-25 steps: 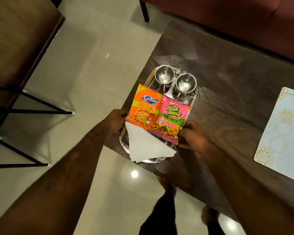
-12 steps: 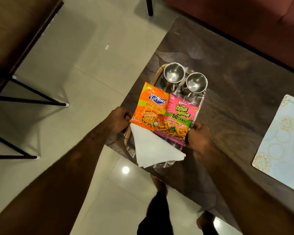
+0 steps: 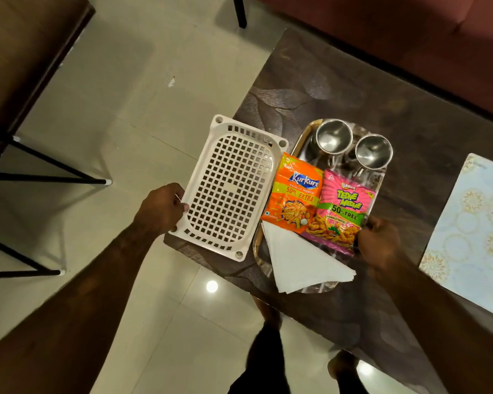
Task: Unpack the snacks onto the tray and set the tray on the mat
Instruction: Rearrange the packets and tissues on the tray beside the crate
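A steel tray (image 3: 301,141) with a golden rim lies on the dark table (image 3: 353,89). On it are an orange Kurkure packet (image 3: 295,194), a pink Bingo packet (image 3: 343,211), folded white napkins (image 3: 299,260) and two steel cups (image 3: 333,136) (image 3: 373,152). My right hand (image 3: 377,240) grips the tray's right edge beside the pink packet. My left hand (image 3: 161,209) holds the left rim of an empty white perforated basket (image 3: 231,189), which sits at the table's corner just left of the tray. The pale patterned mat (image 3: 473,231) lies to the right on the table.
A dark red sofa (image 3: 410,32) runs along the table's far side. Black metal legs (image 3: 54,177) of a wooden piece of furniture stand on the tiled floor to the left. My legs are below the table's near edge.
The tray now sits further right on the table. The white basket has come into view to its left, and my left hand has gone from the tray's left edge to the basket's rim.
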Available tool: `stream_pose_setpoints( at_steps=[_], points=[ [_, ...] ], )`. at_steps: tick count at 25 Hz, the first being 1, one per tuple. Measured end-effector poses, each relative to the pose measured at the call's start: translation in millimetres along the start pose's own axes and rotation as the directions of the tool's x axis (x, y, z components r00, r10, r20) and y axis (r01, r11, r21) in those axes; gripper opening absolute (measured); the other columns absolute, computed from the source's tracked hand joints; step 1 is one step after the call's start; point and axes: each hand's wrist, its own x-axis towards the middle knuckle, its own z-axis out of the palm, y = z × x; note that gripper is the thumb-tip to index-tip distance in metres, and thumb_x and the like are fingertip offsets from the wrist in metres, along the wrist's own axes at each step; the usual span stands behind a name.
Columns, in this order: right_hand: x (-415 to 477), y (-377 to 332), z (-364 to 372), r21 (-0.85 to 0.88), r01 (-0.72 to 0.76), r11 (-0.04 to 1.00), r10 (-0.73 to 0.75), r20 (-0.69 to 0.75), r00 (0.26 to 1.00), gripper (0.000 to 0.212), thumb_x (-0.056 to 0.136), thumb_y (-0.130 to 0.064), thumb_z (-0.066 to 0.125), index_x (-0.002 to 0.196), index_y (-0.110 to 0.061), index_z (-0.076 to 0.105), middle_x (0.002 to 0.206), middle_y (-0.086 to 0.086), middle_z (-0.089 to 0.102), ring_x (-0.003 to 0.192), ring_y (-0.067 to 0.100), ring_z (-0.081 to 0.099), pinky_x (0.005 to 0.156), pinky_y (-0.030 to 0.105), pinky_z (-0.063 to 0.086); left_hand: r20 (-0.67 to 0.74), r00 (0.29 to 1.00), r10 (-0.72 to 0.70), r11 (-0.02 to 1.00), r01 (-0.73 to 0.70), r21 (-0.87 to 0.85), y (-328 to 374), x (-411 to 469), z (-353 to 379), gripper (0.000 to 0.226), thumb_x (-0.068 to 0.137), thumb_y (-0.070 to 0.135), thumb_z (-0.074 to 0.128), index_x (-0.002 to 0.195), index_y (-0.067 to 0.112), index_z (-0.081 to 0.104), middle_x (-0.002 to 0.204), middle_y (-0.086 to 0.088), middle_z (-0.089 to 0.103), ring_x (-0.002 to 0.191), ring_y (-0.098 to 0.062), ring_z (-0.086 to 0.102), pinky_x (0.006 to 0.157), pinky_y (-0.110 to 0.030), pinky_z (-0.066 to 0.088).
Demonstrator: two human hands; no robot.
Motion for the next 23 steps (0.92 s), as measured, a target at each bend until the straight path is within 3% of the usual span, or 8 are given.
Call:
stream_pose_setpoints(
  at_steps=[1,5,12,14,16,19,23],
  points=[
    [2.8,3.1,-2.3,-0.019,0.001,1.0,-0.001,-0.002,1.0,0.03,0.091,0.011,0.056,0.107,-0.006,0.075,0.092,0.015,0.077,0.056,0.014,0.073,0.052,0.028,0.061,-0.01,1.0,0.005,1.0,-0.005,-0.01,-1.0,-1.3,-0.4,0.016,0.089,0.014,0.069,0.102,0.017,0.061,0.088,-0.003,0.068,0.049,-0.016,0.063,0.045,-0.023,0.045],
    [13.7,11.9,-3.5,-0.036,-0.014,0.999,0.014,-0.004,1.0,0.03,0.088,0.012,0.059,0.105,-0.006,0.076,0.098,0.02,0.078,0.075,0.03,0.074,0.077,0.048,0.064,-0.061,0.997,0.044,0.999,-0.045,-0.02,-1.8,-4.1,-3.6,0.025,0.087,0.011,0.069,0.111,0.019,0.066,0.094,-0.005,0.07,0.043,-0.013,0.062,0.04,-0.023,0.048],
    [15.0,14.7,4.0,-0.058,-0.02,0.998,0.02,-0.014,1.0,0.029,0.087,0.005,0.061,0.091,-0.019,0.076,0.086,0.005,0.078,0.081,0.031,0.075,0.082,0.052,0.064,-0.07,0.997,0.022,1.0,-0.023,-0.01,5.9,-7.9,-0.4,0.026,0.088,0.011,0.067,0.113,0.015,0.064,0.101,-0.006,0.069,0.053,-0.02,0.062,0.056,-0.033,0.057],
    [15.1,14.7,2.3,-0.088,-0.012,0.996,0.011,-0.016,1.0,0.029,0.087,0.004,0.058,0.097,-0.016,0.077,0.081,0.002,0.077,0.077,0.029,0.074,0.08,0.052,0.064,-0.051,0.999,0.013,1.0,-0.012,0.027,9.7,-8.1,-1.2,0.028,0.089,0.014,0.066,0.117,0.016,0.064,0.108,-0.008,0.07,0.061,-0.026,0.064,0.069,-0.042,0.061],
    [14.9,16.4,0.0,-0.077,-0.019,0.997,0.018,-0.003,1.0,0.029,0.087,0.003,0.062,0.1,-0.017,0.078,0.085,0.008,0.079,0.08,0.034,0.076,0.08,0.056,0.064,-0.057,0.998,-0.001,0.998,0.005,0.058,16.7,-11.2,0.1,0.038,0.089,0.018,0.065,0.127,0.016,0.061,0.12,-0.013,0.064,0.082,-0.035,0.068,0.079,-0.05,0.06],
    [11.5,20.9,-4.2,-0.074,-0.018,0.997,0.017,-0.008,1.0,0.018,0.083,-0.01,0.076,0.099,-0.019,0.078,0.091,0.013,0.08,0.084,0.038,0.078,0.081,0.059,0.062,-0.209,0.977,0.048,0.99,-0.019,0.14,33.3,-21.7,3.7,0.049,0.088,0.02,0.064,0.136,0.016,0.055,0.129,-0.017,0.054,0.117,-0.038,0.056,0.093,-0.051,0.053],
    [7.1,20.8,-7.7,-0.088,-0.019,0.996,0.015,-0.053,0.998,0.018,0.08,-0.013,0.075,0.096,-0.022,0.076,0.093,0.01,0.08,0.087,0.035,0.077,0.083,0.057,0.062,-0.229,0.96,0.16,0.987,-0.156,0.033,62.4,-31.3,14.3,0.031,0.089,0.017,0.062,0.119,0.017,0.061,0.118,-0.011,0.057,0.111,-0.03,0.057,0.088,-0.043,0.053]
  ],
)
